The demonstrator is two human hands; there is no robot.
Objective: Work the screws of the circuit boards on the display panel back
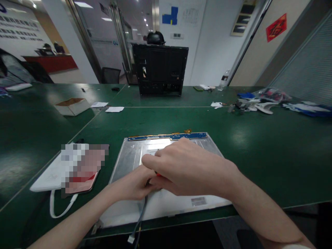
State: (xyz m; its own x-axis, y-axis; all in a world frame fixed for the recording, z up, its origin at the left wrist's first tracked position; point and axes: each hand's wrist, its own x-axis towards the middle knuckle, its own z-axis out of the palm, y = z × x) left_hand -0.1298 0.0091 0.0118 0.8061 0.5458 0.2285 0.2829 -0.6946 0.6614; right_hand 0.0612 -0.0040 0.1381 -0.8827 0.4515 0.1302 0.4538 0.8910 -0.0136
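A silvery display panel (pixel 124 162) with a blue circuit strip (pixel 166 137) along its far edge lies on the green table, close to the front edge. Over its middle, my left hand (pixel 137 183) is closed around a dark cable (pixel 142 214), whose white connector (pixel 131 239) hangs past the table's edge. My right hand (pixel 181 166) is closed just above and against the left one. Something small and red shows between the two hands; most of it is hidden by the fingers, so I cannot make out what it is.
Left of the panel lie a white power bank (pixel 49 176) and a phone (pixel 83 186) with a white cable. An open box (pixel 74 107) sits farther back left. A black monitor casing (pixel 160 69) stands at the far side; plastic bags and small parts (pixel 254 103) lie back right.
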